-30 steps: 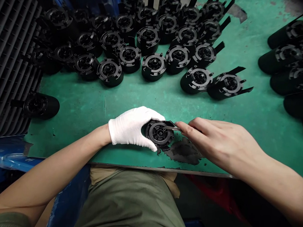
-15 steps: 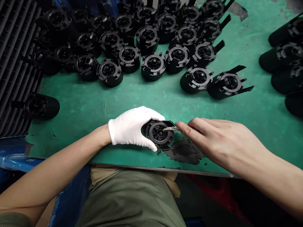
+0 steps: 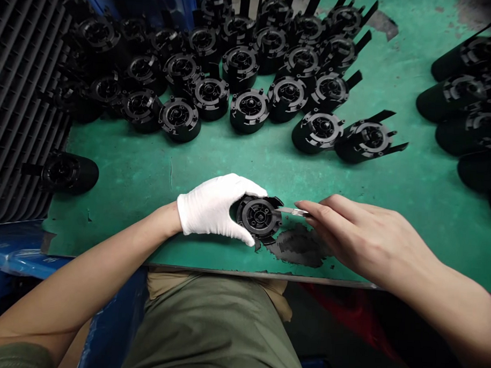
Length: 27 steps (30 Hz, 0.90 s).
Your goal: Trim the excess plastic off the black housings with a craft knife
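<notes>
My left hand (image 3: 214,207), in a white glove, wraps its thumb and fingers round the left side of a black round plastic housing (image 3: 261,218). The ribbed, ringed end of the housing faces up. My bare right hand (image 3: 359,231) pinches a small knife (image 3: 295,211) with a thin metal blade. Its blade points left, and the tip is at the upper right rim of the housing; whether it touches cannot be made out. Most of the knife's handle is hidden inside my right hand.
Several similar black housings (image 3: 249,110) stand across the back of the green table (image 3: 214,156), with more at the right (image 3: 453,97). One housing (image 3: 71,172) lies at the left beside a dark slatted rack (image 3: 23,101). A blue bin (image 3: 142,8) is behind. Dark worn patch (image 3: 297,246) near the front edge.
My right hand and the knife have moved right, drawing the blade tip from near the housing's centre out to its rim. My left hand still holds the housing in the same place.
</notes>
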### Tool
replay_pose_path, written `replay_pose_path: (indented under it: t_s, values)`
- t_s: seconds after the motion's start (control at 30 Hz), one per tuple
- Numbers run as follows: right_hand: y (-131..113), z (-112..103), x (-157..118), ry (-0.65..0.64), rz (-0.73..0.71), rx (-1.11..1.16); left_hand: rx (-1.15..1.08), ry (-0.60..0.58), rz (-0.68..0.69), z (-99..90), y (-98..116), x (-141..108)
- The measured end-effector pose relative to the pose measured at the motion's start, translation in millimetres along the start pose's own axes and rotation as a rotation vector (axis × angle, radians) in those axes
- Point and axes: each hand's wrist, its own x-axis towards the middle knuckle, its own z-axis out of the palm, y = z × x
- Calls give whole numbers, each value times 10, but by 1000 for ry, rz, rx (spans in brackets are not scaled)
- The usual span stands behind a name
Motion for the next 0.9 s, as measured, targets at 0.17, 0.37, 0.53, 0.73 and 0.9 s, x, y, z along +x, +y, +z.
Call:
replay_pose_path:
  t_s: [0.17, 0.37, 0.53, 0.73, 0.9]
  values:
    - [-145, 94, 15, 14, 69, 16, 46, 15, 2, 9, -59, -36]
    - [-183, 55, -20, 26, 126, 10, 129, 122, 17, 122, -87, -117]
    - [-535, -49, -140, 24, 201, 205, 361, 446, -6, 423, 24, -297]
    - [-769, 102, -189, -6, 308, 245, 383, 462, -30, 415, 9, -444]
    - [-659, 150, -95, 16, 286, 154, 269, 345, 109, 182, -106, -309]
